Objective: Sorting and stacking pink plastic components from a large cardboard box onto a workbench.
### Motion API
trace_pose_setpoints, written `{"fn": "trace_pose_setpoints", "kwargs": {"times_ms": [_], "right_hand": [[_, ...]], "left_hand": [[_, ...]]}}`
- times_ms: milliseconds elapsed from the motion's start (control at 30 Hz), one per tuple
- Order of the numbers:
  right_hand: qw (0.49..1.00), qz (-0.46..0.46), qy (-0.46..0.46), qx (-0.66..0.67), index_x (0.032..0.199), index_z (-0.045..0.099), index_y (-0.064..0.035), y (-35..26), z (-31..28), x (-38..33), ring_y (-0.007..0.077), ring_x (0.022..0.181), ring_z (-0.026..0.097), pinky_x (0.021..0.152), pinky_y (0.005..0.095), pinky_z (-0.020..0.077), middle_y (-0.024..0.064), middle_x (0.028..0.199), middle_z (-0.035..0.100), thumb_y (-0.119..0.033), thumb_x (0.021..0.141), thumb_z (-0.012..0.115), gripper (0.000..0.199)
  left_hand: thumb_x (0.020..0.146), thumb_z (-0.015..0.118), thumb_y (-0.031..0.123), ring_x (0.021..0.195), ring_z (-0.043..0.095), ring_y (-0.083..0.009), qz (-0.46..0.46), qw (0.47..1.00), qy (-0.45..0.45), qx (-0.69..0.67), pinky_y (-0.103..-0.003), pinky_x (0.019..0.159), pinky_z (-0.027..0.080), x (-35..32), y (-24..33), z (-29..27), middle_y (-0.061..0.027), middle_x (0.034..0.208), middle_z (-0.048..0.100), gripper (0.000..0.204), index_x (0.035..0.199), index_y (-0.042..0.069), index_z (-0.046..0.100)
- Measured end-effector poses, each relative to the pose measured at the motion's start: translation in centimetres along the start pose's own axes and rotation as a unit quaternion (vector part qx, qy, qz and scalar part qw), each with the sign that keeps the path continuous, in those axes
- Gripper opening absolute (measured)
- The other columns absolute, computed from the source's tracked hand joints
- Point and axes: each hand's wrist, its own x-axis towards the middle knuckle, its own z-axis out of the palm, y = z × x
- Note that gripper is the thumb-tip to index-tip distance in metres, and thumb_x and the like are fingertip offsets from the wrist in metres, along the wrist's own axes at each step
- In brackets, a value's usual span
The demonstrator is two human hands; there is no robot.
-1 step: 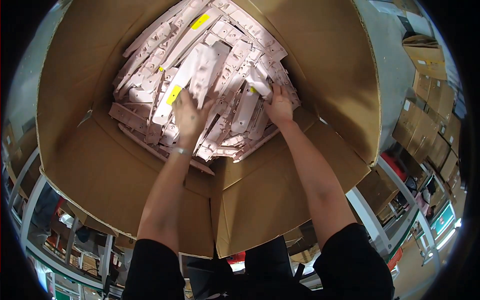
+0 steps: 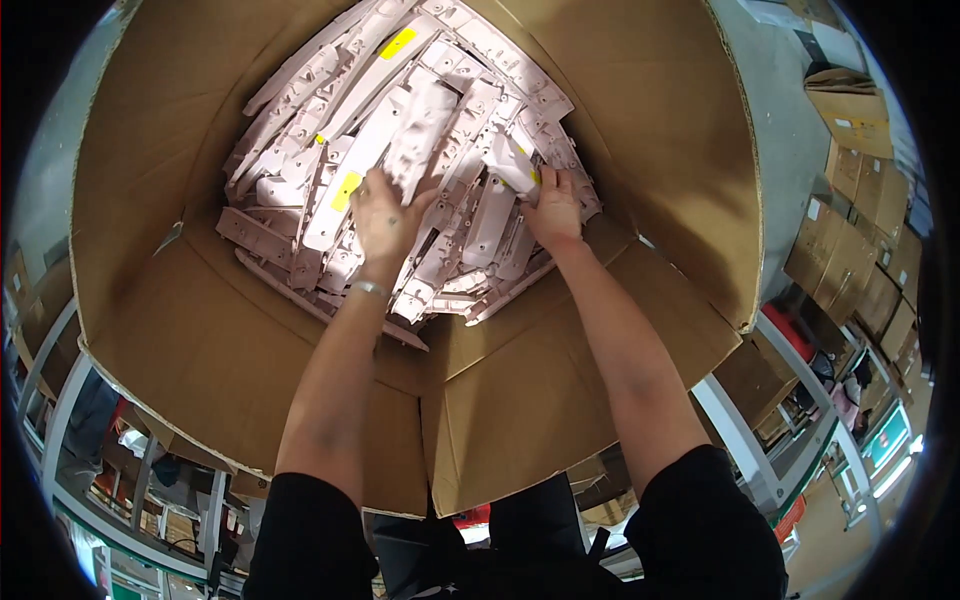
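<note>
My left hand (image 2: 388, 225) grips the near end of a long, pale pink plastic part (image 2: 425, 125), thumb on one side and fingers on the other. The part's ribbed face, slightly blurred, shows. Just left of it lies a smooth long part with a yellow sticker (image 2: 346, 190). To the right, my right hand (image 2: 556, 210) is closed on a shorter, pale pink plastic piece (image 2: 511, 160) with yellow marks; some of its fingers are hidden behind the piece. Beneath both hands is a heap of similar moulded parts (image 2: 465, 75).
A deep brown cardboard box (image 2: 660, 110) surrounds the heap, its near wall (image 2: 530, 420) below my forearms. Metal frame rails (image 2: 735, 430) stand outside it. Stacked cartons (image 2: 840, 240) are at the far right.
The short piece in my right hand has tilted and shifted slightly, showing more of its face. My left hand and its long part have moved only a little.
</note>
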Motion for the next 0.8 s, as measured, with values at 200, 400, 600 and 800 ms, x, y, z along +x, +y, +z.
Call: {"fn": "trace_pose_setpoints", "kwargs": {"times_ms": [200, 400, 600, 800], "right_hand": [[0.994, 0.035, 0.091, 0.044, 0.106, 0.042, -0.0047, -2.6, -1.4, -1.6, 0.0342, 0.1, 0.046, 0.084, 0.0448, 0.0376, 0.0152, 0.102, 0.048, -0.029, 0.057, 0.075, 0.064], [0.966, -0.13, 0.218, 0.054, 0.105, 0.044, 0.0004, -5.5, -5.6, 2.8, 0.0354, 0.095, 0.045, 0.084, 0.0425, 0.0377, 0.0174, 0.1, 0.047, -0.028, 0.061, 0.071, 0.059], [0.971, -0.139, 0.093, -0.171, 0.104, 0.048, -0.0007, -8.6, -3.0, 14.8, 0.0299, 0.105, 0.047, 0.089, 0.0374, 0.0391, 0.0167, 0.111, 0.049, -0.024, 0.067, 0.069, 0.048], [0.941, -0.112, 0.256, -0.191, 0.092, 0.055, -0.0059, -12.3, -2.5, 16.6, 0.0178, 0.087, 0.053, 0.06, 0.0311, 0.0452, 0.0093, 0.088, 0.054, -0.013, 0.077, 0.06, 0.017]], "left_hand": [[0.044, 0.083, 0.045, 0.109, 0.038, -0.0364, 0.021, 0.987, 0.1, 0.124, -0.046, 0.097, 0.029, 1.0, 3.0, 3.9, -0.0201, 0.114, 0.042, 0.083, 0.101, 0.003, 0.038], [0.05, 0.081, 0.027, 0.085, 0.047, -0.0279, 0.021, 0.991, 0.098, 0.084, -0.04, 0.081, 0.035, 0.7, 0.9, 2.1, -0.009, 0.082, 0.051, 0.07, 0.097, 0.003, 0.036], [0.053, 0.078, 0.02, 0.087, 0.048, -0.0315, -0.024, 0.998, 0.044, 0.032, -0.04, 0.084, 0.036, -0.2, 0.2, 1.8, -0.0166, 0.088, 0.053, 0.066, 0.102, -0.002, 0.039], [0.055, 0.077, 0.01, 0.087, 0.051, -0.0339, -0.053, 0.989, 0.042, -0.132, -0.04, 0.082, 0.04, -2.6, -1.7, -0.5, -0.0205, 0.091, 0.052, 0.06, 0.098, -0.004, 0.038]]}}
